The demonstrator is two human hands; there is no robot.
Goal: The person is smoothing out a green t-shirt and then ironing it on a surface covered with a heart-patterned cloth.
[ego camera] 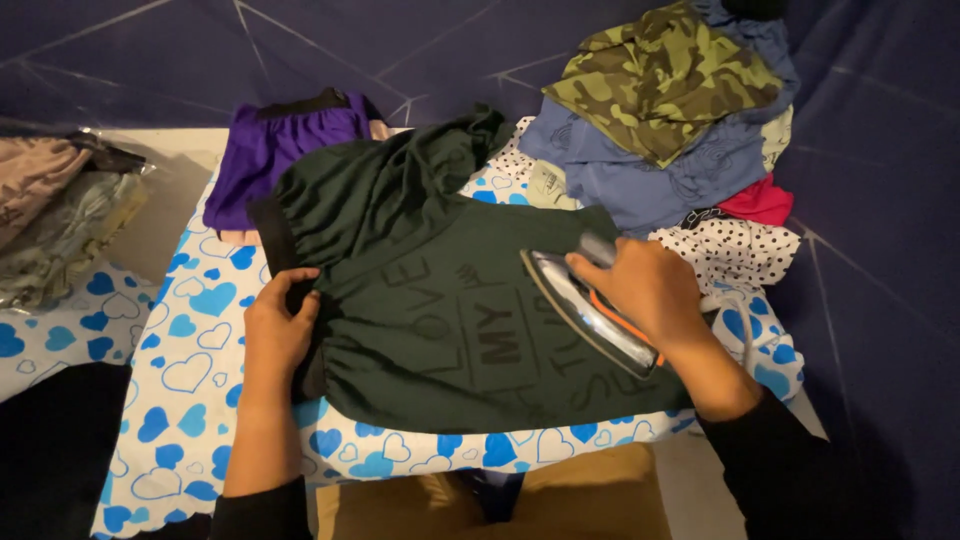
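Observation:
A dark green garment [440, 300] with faint printed lettering lies spread on a cloth with blue hearts [180, 380]. My left hand [278, 325] presses flat on its black waistband at the left edge. My right hand [645, 290] grips the handle of a silver iron [585, 310], which rests tilted on the garment's right side.
A purple garment [280, 150] lies behind the green one. A pile of clothes with a camouflage piece [660, 75], blue fabric [650, 175] and a polka-dot cloth [735, 250] sits at the back right. Bagged clothes [55, 215] lie at the left.

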